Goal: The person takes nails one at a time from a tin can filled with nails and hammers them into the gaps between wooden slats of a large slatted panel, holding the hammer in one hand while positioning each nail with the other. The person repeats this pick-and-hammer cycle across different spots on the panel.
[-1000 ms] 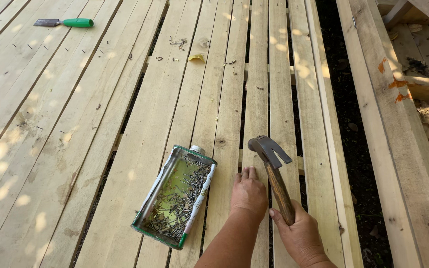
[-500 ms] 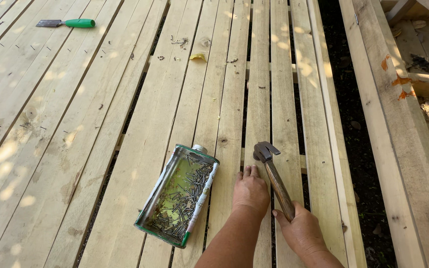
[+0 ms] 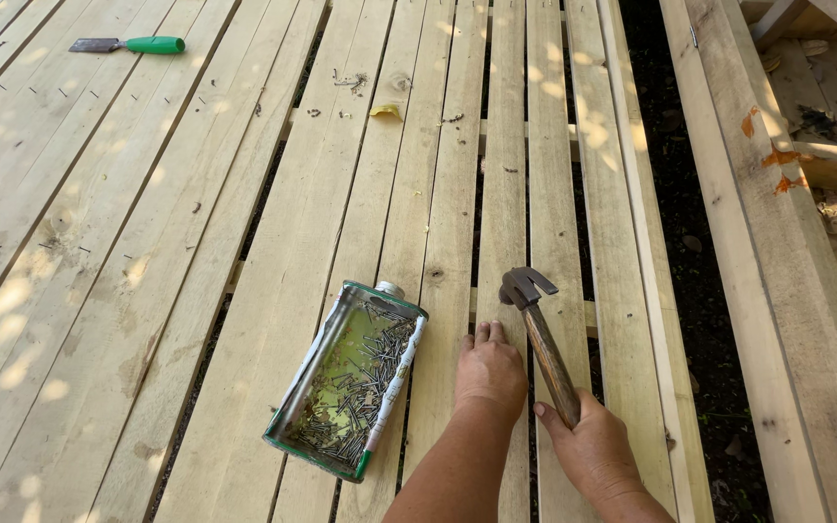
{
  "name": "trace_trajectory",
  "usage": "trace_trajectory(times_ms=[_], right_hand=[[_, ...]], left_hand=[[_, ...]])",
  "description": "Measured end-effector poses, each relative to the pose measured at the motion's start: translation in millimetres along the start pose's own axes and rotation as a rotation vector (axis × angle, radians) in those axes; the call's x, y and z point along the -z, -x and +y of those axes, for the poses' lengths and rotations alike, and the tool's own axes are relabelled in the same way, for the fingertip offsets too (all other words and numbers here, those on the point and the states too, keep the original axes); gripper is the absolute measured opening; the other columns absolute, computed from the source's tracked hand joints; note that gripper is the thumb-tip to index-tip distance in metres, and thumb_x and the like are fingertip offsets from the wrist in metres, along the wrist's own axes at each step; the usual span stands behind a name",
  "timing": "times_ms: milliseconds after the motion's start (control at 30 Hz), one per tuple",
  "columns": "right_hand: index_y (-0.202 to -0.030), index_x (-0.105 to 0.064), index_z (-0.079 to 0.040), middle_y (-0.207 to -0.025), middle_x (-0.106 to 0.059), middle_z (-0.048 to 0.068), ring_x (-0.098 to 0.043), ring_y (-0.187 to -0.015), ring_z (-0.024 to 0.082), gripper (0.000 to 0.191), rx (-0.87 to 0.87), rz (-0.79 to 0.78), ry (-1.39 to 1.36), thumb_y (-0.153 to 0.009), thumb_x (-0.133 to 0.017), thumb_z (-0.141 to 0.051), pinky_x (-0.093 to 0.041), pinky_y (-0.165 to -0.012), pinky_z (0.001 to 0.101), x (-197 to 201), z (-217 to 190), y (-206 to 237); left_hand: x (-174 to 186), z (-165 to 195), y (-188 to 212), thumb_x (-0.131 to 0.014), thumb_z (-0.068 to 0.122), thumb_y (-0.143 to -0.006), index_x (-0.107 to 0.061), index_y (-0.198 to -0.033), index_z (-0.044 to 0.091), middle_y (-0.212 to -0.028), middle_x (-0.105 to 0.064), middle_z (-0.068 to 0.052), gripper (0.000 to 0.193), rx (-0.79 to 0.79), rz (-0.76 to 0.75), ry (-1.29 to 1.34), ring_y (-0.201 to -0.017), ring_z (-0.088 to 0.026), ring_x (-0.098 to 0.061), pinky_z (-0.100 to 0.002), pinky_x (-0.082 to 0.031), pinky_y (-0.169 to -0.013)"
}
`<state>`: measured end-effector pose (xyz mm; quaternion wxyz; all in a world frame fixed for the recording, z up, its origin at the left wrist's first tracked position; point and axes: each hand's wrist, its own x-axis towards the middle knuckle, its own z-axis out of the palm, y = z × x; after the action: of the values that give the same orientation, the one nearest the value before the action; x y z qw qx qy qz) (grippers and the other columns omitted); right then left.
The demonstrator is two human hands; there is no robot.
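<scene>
My right hand point(image 3: 593, 447) grips the brown wooden handle of a claw hammer point(image 3: 539, 334), whose dark metal head hovers just above a pale plank point(image 3: 502, 194). My left hand point(image 3: 488, 370) rests on that plank right below the hammer head, fingers bunched at the wood; whether it pinches a nail I cannot tell. To the left of my left hand lies a cut-open green metal can point(image 3: 349, 382), filled with loose nails.
Pale wooden planks run away from me with dark gaps between them. A green-handled chisel point(image 3: 130, 45) lies at the far left. A wide gap with dark soil point(image 3: 670, 194) opens to the right, beyond it a thicker beam point(image 3: 777, 252) and dry leaves.
The hammer head has dropped a little toward the plank since the earliest frame. My left hand stays on the same spot, and the can has not moved.
</scene>
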<state>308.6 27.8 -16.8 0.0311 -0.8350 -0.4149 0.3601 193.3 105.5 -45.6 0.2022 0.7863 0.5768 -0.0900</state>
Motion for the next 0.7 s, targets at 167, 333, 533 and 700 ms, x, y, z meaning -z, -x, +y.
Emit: trace_trajectory(times_ms=[167, 333, 533, 700], right_hand=[[-0.097, -0.067, -0.011, -0.068, -0.069, 0.006, -0.071, -0.067, 0.021, 0.042, -0.023, -0.015, 0.03, -0.093, -0.067, -0.053, -0.059, -0.07, 0.0402, -9.1, 4.3, 1.9], [-0.098, -0.066, -0.012, -0.07, -0.072, 0.007, -0.073, -0.07, 0.023, 0.045, 0.006, -0.019, 0.062, -0.091, -0.068, -0.056, -0.059, -0.073, 0.0405, -15.9, 11.5, -4.1], [-0.096, -0.068, -0.008, -0.068, -0.067, 0.007, -0.07, -0.067, 0.021, 0.048, -0.021, -0.061, 0.0, -0.093, -0.067, -0.055, -0.061, -0.071, 0.0408, -30.6, 18.3, 0.6], [-0.095, -0.066, -0.011, -0.065, -0.061, 0.005, -0.064, -0.061, 0.018, 0.043, 0.036, -0.074, -0.012, -0.093, -0.066, -0.054, -0.058, -0.063, 0.0392, -35.9, -0.1, 5.9]], left_hand=[[-4.7, -3.4, -5.0, -0.05, 0.019, -0.1, -0.062, -0.136, 0.001, -0.16, -0.04, -0.015, 0.042, -0.019, 0.064, -0.007, -0.149, -0.027, -0.034, -0.044, -0.028, -0.12], [7.5, -16.1, 4.8, -0.053, 0.011, -0.094, -0.069, -0.122, 0.004, -0.138, -0.06, -0.013, 0.033, -0.098, 0.14, 0.079, -0.139, -0.024, -0.047, -0.042, -0.03, -0.119], [32.0, -89.1, 49.5, -0.056, -0.008, -0.086, -0.07, -0.106, 0.011, -0.11, -0.063, -0.006, 0.032, 0.056, 0.564, 0.355, -0.106, -0.026, -0.058, -0.038, -0.049, -0.096], [53.8, -150.6, 64.7, -0.065, -0.003, -0.084, -0.065, -0.131, 0.027, -0.136, -0.051, -0.007, 0.056, 0.352, 0.237, 0.565, -0.126, -0.027, -0.054, -0.038, -0.047, -0.108]])
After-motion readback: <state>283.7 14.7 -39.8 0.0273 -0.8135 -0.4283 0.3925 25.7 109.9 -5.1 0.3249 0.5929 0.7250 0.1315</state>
